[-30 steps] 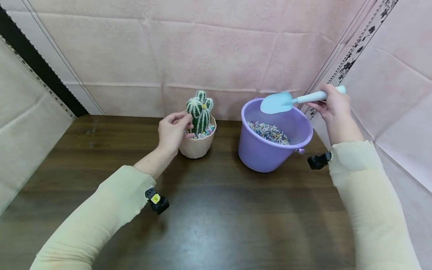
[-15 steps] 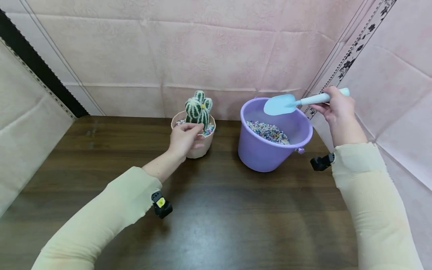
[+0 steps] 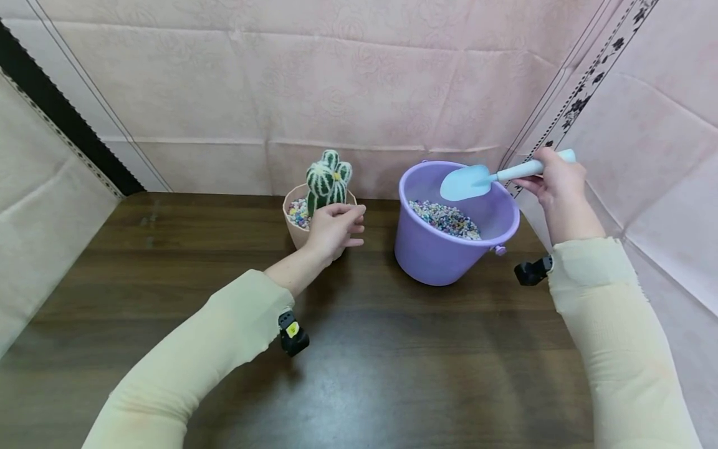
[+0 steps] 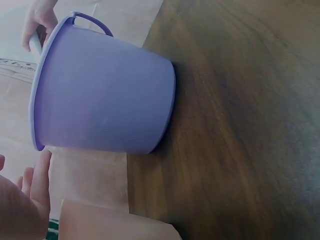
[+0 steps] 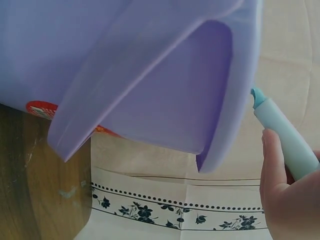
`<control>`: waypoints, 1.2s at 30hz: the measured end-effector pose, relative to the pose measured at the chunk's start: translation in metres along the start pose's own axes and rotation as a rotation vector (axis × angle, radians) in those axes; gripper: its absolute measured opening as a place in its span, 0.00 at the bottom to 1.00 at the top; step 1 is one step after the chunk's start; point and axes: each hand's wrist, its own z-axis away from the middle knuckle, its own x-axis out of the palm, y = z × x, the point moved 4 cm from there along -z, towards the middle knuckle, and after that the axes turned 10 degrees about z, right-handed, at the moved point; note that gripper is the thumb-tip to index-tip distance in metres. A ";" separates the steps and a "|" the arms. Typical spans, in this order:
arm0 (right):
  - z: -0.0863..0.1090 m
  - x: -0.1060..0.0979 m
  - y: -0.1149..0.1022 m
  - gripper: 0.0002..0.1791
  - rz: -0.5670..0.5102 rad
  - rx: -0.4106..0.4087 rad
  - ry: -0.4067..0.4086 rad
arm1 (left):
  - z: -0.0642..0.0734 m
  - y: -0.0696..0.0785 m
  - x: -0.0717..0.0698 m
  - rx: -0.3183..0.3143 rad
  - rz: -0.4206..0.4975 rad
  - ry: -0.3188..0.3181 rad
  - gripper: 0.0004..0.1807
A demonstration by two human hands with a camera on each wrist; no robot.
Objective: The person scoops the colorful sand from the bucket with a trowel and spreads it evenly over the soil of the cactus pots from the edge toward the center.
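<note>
Right hand [image 3: 561, 187] grips light-blue trowel [image 3: 468, 183] by the handle; blade over purple bucket [image 3: 430, 257].
Left hand [image 3: 335, 229] loosely extended, fingers apart in the left wrist view, no object seen in them; it's in front of the cactus [image 3: 324, 182] pot [image 3: 296, 234], contact can't be told. Bucket upright on the wooden table [image 3: 370, 368], right of the pot, small multicolored beads [image 3: 445, 220] inside.

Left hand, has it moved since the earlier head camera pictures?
Yes: in the head view the left hand has moved rightward across the front of the cactus pot, toward the purple bucket.
</note>
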 end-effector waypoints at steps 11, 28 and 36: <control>0.002 -0.002 0.004 0.22 0.078 -0.022 0.024 | -0.011 0.000 0.018 0.016 -0.009 -0.013 0.13; -0.007 0.007 0.028 0.04 0.615 -0.365 0.096 | -0.034 -0.008 0.059 0.018 -0.010 -0.022 0.22; -0.001 0.032 0.043 0.06 0.931 -0.483 -0.115 | -0.039 -0.012 0.069 -0.036 0.044 -0.060 0.23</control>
